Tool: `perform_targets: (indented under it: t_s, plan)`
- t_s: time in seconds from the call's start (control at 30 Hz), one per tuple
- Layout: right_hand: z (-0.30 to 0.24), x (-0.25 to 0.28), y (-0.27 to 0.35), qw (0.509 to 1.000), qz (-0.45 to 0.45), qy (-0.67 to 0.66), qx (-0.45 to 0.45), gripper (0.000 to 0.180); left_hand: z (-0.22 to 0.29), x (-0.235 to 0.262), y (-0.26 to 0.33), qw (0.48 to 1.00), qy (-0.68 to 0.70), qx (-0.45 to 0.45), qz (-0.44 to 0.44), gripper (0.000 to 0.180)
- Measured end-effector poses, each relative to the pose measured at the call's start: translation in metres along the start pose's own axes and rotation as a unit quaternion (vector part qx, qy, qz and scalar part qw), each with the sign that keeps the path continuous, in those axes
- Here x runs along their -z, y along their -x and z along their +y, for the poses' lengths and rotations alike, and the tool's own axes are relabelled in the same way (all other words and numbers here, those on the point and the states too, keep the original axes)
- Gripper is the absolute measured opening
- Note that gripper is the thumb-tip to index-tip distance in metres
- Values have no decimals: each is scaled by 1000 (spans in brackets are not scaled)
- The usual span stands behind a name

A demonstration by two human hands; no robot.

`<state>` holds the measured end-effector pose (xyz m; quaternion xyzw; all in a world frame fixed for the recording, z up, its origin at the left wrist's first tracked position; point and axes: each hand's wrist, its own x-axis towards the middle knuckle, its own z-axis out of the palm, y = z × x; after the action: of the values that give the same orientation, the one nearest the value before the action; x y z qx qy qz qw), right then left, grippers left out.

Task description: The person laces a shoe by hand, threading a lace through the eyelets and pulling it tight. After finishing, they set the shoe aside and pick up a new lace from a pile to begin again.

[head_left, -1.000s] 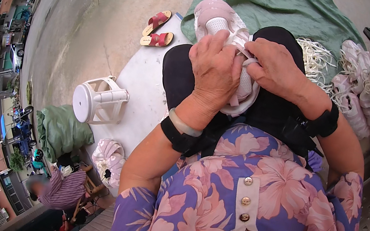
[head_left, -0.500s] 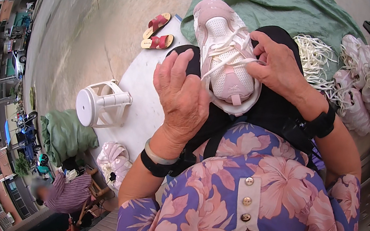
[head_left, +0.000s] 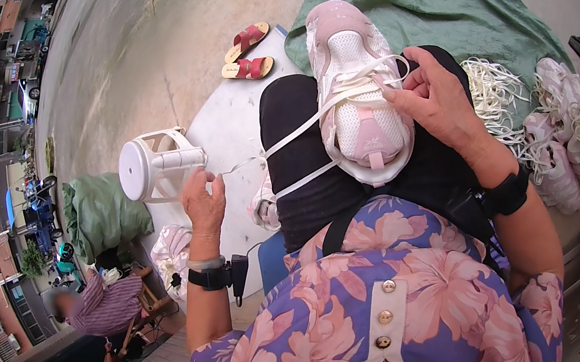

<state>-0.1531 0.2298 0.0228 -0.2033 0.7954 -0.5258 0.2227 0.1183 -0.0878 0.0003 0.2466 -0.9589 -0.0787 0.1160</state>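
Note:
A pale pink and white sneaker lies on my lap, toe pointing away, on black trousers. My right hand rests against its right side, fingers pinching the white lace near the eyelets. The lace runs down and left from the shoe to my left hand, which is held out to the left, away from the shoe, with its fingers closed on the lace's end.
A pile of similar pink sneakers and loose white laces lie at the right on a green cloth. A white plastic stool lies tipped at the left. Red sandals sit on the ground. A seated person is at lower left.
My left hand left the shoe and swung down and out to the left, drawing the lace taut. The right hand stayed on the shoe.

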Motion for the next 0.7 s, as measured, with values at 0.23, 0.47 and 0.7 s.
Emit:
perform_targets:
  t_s: [0.23, 0.47, 0.7]
  plan:
    - [-10, 8, -19, 995, -53, -76, -31, 44, 158, -3, -72, 926, 313, -210, -18, 30]
    - [-6, -13, -23, 933, 144, 201, 262, 15, 185, -23, -82, 922, 281, -259, -62, 38]
    - [-26, -23, -17, 942, 149, 144, 264, 14, 192, -23, -83, 927, 219, -301, -37, 34]
